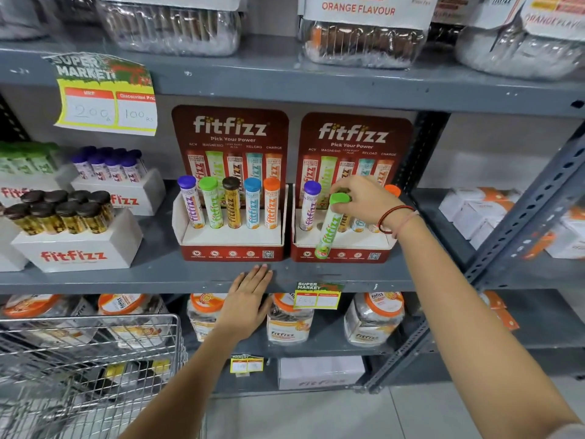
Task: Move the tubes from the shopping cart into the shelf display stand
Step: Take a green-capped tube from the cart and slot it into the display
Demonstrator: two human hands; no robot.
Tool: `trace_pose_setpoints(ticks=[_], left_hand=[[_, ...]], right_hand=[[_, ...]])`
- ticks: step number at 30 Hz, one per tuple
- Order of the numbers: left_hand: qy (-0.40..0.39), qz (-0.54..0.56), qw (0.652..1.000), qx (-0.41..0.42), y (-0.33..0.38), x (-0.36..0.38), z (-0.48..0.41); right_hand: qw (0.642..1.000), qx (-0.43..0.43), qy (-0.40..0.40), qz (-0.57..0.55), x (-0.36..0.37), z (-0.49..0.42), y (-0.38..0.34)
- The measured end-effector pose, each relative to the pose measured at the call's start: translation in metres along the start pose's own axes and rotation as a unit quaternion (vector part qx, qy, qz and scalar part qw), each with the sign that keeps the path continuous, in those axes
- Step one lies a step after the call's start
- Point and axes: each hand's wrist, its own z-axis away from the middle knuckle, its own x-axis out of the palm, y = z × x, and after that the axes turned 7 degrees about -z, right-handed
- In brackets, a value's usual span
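Left grip (250,296) lies flat and spread wide, holding nothing, its fingertips resting on the front edge of the grey shelf (126,277) just below the gap between two red display stands. Lower left, the wire shopping cart (95,359) stands against the shelving; what lies in it is too blurred to tell. On the shelf, the left display stand (231,245) holds five upright tubes in a row: purple, green, brown, blue and orange caps. Just beside it, the right display stand (342,248) holds a purple-capped tube (311,205) upright, with more tubes partly hidden behind the hand. Right grip (364,199) is closed around the cap end of a green-capped tube (330,232), which tilts, its base low at the stand's front edge. Red thread bands (394,218) circle that wrist.
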Motion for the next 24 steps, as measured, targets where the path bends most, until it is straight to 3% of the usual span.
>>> trace_pose_setpoints(ticks=[10, 24], left_hand=[[0.006, 0.001, 1.0, 0.002, -0.001, 0.004, 0.0], [0.014, 0.012, 1.0, 0.003, 0.0, 0.002, 0.0]], right_hand=[[0.999, 0.013, 0.016, 0.043, -0.024, -0.031, 0.003], [0.998, 0.049, -0.024, 0.043, -0.012, -0.063, 0.027]])
